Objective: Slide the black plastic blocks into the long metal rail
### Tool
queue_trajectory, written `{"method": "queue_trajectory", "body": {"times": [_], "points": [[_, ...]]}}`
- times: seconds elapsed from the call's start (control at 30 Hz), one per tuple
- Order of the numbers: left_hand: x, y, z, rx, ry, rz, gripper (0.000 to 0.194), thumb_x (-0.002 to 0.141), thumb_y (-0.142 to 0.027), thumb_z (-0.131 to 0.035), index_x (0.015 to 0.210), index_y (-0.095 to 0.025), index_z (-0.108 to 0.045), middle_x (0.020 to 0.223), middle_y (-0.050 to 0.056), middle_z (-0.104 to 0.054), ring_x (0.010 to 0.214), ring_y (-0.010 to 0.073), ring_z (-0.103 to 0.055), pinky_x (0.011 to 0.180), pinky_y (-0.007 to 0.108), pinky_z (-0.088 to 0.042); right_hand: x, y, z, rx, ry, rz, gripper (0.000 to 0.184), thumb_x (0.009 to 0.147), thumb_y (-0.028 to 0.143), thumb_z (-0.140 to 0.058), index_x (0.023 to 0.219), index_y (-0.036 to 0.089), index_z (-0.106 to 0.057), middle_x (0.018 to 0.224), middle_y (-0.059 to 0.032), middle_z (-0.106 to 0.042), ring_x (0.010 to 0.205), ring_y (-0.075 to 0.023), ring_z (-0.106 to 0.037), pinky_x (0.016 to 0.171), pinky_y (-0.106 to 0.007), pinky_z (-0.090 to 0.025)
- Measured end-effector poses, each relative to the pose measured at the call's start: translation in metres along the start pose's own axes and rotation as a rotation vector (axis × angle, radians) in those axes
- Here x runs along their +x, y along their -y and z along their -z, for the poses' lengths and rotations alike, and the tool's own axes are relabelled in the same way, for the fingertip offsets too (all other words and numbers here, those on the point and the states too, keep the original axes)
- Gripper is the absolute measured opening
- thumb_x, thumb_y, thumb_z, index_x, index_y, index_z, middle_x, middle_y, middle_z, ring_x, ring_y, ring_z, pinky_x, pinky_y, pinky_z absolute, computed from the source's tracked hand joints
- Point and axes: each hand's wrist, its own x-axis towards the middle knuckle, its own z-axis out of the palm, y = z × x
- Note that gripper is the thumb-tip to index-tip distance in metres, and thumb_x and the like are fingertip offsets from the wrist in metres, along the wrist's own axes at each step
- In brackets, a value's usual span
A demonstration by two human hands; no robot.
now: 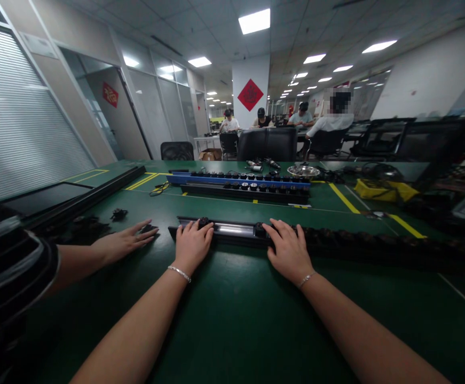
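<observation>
A long black rail (238, 241) with a shiny strip inside lies across the green table. My left hand (193, 245) is closed at its left end, fingers around a small black part (203, 221) in the channel. Over the rail farther right curves my right hand (290, 250), gripping it; the index fingertip touches another small black part (260, 229). From there a row of dark parts (348, 237) continues to the right along the rail. The undersides of both hands are hidden.
At left, a co-worker's hand (126, 240) reaches toward a small black piece (149, 229). Loose black parts (119, 214) lie beyond it. Farther back are a blue rail (216, 178) with parts, a metal dish (303, 171) and a yellow bag (384, 190).
</observation>
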Motion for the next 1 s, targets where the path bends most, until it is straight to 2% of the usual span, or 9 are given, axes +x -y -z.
{"method": "queue_trajectory", "body": {"times": [0.43, 0.7, 0.87, 1.0], "points": [[0.005, 0.016, -0.004, 0.048, -0.056, 0.089, 0.039, 0.09, -0.04, -0.033, 0.111, -0.035, -0.065, 0.119, 0.005, -0.063, 0.114, 0.0252, -0.05, 0.098, 0.045, -0.033, -0.001, -0.001, -0.002, 0.004, -0.015, 0.008, 0.051, 0.077, 0.019, -0.046, 0.127, 0.025, -0.05, 0.135, -0.0062, -0.049, 0.124, -0.0244, -0.04, 0.109, -0.053, -0.016], [0.008, 0.025, 0.001, 0.056, -0.071, 0.117, 0.039, 0.089, -0.037, -0.033, 0.105, -0.032, -0.068, 0.108, 0.006, -0.066, 0.105, 0.024, -0.055, 0.089, 0.038, -0.038, 0.0, -0.001, -0.001, 0.012, -0.001, 0.001, 0.049, 0.078, 0.019, -0.046, 0.127, 0.025, -0.05, 0.136, -0.005, -0.048, 0.125, -0.0239, -0.039, 0.109, -0.053, -0.015], [0.008, 0.036, 0.005, 0.091, -0.072, 0.156, 0.046, 0.091, -0.04, -0.027, 0.103, -0.028, -0.07, 0.101, 0.005, -0.067, 0.098, 0.0248, -0.057, 0.084, 0.037, -0.039, 0.0, 0.0, 0.001, 0.011, 0.009, -0.006, 0.049, 0.078, 0.019, -0.046, 0.127, 0.025, -0.05, 0.136, -0.0049, -0.048, 0.125, -0.0237, -0.039, 0.109, -0.053, -0.015], [0.01, 0.047, 0.006, 0.105, -0.03, 0.184, 0.052, 0.092, -0.044, -0.021, 0.104, -0.029, -0.069, 0.1, 0.004, -0.066, 0.093, 0.0245, -0.057, 0.079, 0.034, -0.04, 0.0, 0.0, 0.001, 0.011, 0.007, -0.004, 0.049, 0.078, 0.019, -0.046, 0.127, 0.025, -0.05, 0.136, -0.005, -0.048, 0.125, -0.0239, -0.039, 0.109, -0.053, -0.015]]}}
